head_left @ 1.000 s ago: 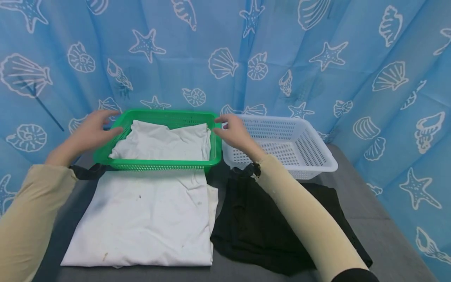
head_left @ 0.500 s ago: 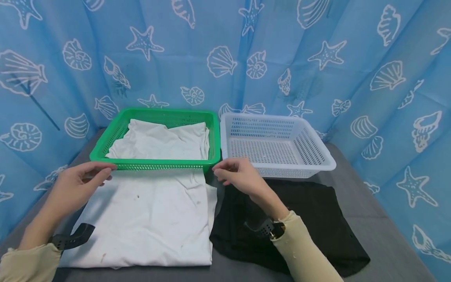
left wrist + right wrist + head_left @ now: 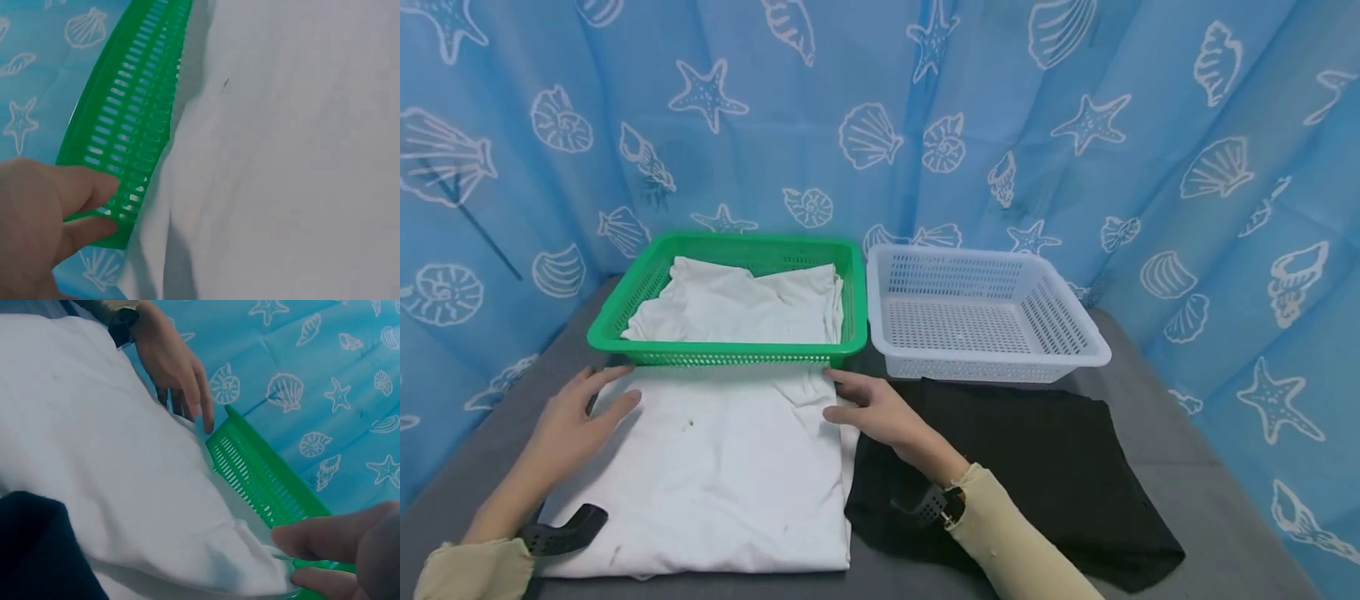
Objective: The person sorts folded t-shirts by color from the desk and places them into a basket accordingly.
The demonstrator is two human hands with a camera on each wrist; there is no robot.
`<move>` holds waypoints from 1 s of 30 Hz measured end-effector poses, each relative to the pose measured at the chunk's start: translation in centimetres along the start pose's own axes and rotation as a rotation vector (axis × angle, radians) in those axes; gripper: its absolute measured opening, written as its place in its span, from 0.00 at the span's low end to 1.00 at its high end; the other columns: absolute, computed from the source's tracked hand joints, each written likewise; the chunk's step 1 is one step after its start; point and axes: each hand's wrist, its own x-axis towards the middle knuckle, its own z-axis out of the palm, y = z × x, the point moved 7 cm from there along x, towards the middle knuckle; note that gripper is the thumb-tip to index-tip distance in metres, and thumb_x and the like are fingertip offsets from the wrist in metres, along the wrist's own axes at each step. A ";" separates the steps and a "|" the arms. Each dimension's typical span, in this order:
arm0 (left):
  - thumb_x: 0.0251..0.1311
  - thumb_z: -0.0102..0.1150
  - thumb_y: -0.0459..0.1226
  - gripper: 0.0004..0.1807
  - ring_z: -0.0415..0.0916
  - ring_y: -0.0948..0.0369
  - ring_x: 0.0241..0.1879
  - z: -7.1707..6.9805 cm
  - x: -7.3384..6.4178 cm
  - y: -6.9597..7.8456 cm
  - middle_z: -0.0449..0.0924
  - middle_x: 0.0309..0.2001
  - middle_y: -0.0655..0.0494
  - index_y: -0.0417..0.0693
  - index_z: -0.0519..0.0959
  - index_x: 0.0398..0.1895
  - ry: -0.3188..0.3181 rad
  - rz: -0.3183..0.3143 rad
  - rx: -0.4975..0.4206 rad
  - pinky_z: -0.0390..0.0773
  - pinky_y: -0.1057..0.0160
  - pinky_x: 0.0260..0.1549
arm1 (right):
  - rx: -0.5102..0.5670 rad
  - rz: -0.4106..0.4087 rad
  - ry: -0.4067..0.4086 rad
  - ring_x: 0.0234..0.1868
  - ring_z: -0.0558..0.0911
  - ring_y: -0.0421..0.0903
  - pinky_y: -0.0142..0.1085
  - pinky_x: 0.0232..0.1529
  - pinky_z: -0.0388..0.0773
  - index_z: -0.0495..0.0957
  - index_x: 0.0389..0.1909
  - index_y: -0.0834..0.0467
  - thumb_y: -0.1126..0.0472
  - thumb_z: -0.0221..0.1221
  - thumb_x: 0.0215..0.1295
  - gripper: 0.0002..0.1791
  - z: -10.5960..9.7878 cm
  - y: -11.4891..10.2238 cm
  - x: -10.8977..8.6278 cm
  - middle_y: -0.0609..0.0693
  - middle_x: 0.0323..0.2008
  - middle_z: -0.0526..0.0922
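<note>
A folded white cloth (image 3: 722, 475) lies flat on the grey surface, its far edge against the green basket (image 3: 730, 350). At its far left corner is my left hand (image 3: 568, 425), thumb and index finger spread apart. My right hand (image 3: 887, 412) is over the far right corner, its thumb also apart from the fingers. In the right wrist view, the fingertips (image 3: 294, 540) are beside the cloth's corner, in front of the basket. The left wrist view has the left fingers in front of the basket's end. Whether either hand touches the cloth is unclear.
Another folded white cloth (image 3: 737, 304) lies inside the green basket. Right of it stands a white basket (image 3: 992, 360) with nothing visible inside. A folded black cloth (image 3: 1015, 467) lies in front, partly under the right forearm. A blue shell-patterned curtain (image 3: 880, 125) hangs behind.
Both hands came down from the green basket's sides toward me, to the white cloth's far corners. Their fingers were bunched closer half a second ago and are now spread.
</note>
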 end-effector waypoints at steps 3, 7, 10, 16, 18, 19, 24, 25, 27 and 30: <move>0.71 0.51 0.54 0.34 0.51 0.30 0.66 0.2 -0.3 -0.6 0.60 0.68 0.30 0.38 0.67 0.69 -0.053 -0.068 -0.065 0.60 0.29 0.52 | -0.023 -0.019 0.019 0.58 0.74 0.47 0.40 0.50 0.74 0.73 0.67 0.49 0.55 0.65 0.65 0.28 0.0 0.1 -0.1 0.50 0.64 0.74; 0.70 0.51 0.56 0.33 0.55 0.33 0.66 -0.1 -0.7 -0.9 0.62 0.69 0.36 0.43 0.70 0.69 -0.051 -0.136 -0.138 0.68 0.36 0.49 | -0.028 -0.053 0.027 0.40 0.72 0.47 0.37 0.35 0.68 0.80 0.60 0.48 0.56 0.67 0.63 0.24 0.1 0.1 -0.1 0.45 0.58 0.77; 0.70 0.50 0.57 0.33 0.59 0.35 0.64 -0.1 -0.8 -0.8 0.62 0.69 0.36 0.45 0.70 0.69 -0.083 -0.142 -0.115 0.72 0.48 0.41 | 0.024 -0.075 0.023 0.37 0.70 0.48 0.36 0.35 0.67 0.81 0.59 0.49 0.58 0.68 0.62 0.22 0.3 0.0 -0.1 0.44 0.57 0.77; 0.69 0.51 0.58 0.34 0.56 0.33 0.65 1.3 -0.8 -0.4 0.66 0.66 0.34 0.43 0.73 0.66 -0.222 -0.129 -0.039 0.66 0.35 0.48 | 0.159 -0.185 0.040 0.51 0.78 0.49 0.38 0.50 0.74 0.81 0.57 0.57 0.64 0.67 0.63 0.20 0.4 -0.9 0.1 0.48 0.56 0.80; 0.68 0.51 0.59 0.35 0.53 0.32 0.66 1.7 -0.8 -0.5 0.65 0.66 0.34 0.42 0.72 0.67 -0.251 -0.145 -0.038 0.61 0.31 0.52 | 0.177 -0.166 0.024 0.51 0.77 0.50 0.40 0.51 0.73 0.82 0.57 0.57 0.64 0.66 0.63 0.20 0.6 -1.0 -0.1 0.49 0.56 0.80; 0.68 0.52 0.58 0.36 0.52 0.31 0.67 1.8 -0.8 -0.4 0.65 0.66 0.34 0.41 0.71 0.67 -0.252 -0.142 -0.033 0.58 0.30 0.53 | 0.177 -0.140 0.015 0.52 0.76 0.50 0.42 0.53 0.71 0.82 0.56 0.57 0.64 0.66 0.63 0.20 0.7 -1.0 -0.1 0.49 0.57 0.79; 0.70 0.52 0.55 0.35 0.37 0.22 0.66 1.8 -0.7 -0.2 0.50 0.68 0.21 0.38 0.68 0.68 -0.213 -0.090 0.026 0.45 0.22 0.50 | 0.115 0.016 -0.069 0.61 0.69 0.46 0.49 0.62 0.64 0.83 0.56 0.49 0.61 0.67 0.61 0.20 1.4 -0.2 -0.3 0.48 0.63 0.72; 0.70 0.52 0.54 0.34 0.34 0.21 0.65 1.7 -0.7 -0.1 0.48 0.67 0.19 0.37 0.68 0.68 -0.197 -0.077 0.039 0.43 0.21 0.50 | 0.104 0.027 -0.087 0.62 0.69 0.46 0.49 0.63 0.64 0.83 0.56 0.48 0.61 0.67 0.61 0.21 1.6 -0.1 -0.4 0.47 0.64 0.71; 0.71 0.53 0.52 0.33 0.35 0.21 0.65 1.5 -0.8 0.1 0.48 0.67 0.18 0.36 0.68 0.67 -0.164 -0.060 0.039 0.44 0.21 0.50 | 0.085 0.012 -0.113 0.61 0.70 0.45 0.47 0.60 0.68 0.83 0.57 0.46 0.60 0.67 0.61 0.21 1.9 -0.3 -0.5 0.47 0.64 0.71; 0.71 0.53 0.51 0.32 0.46 0.26 0.66 1.0 -0.9 0.6 0.57 0.67 0.25 0.36 0.69 0.66 -0.094 -0.040 0.011 0.51 0.25 0.52 | 0.062 -0.068 -0.122 0.61 0.71 0.43 0.41 0.56 0.73 0.82 0.57 0.43 0.58 0.68 0.62 0.22 2.3 -1.1 -0.8 0.44 0.63 0.72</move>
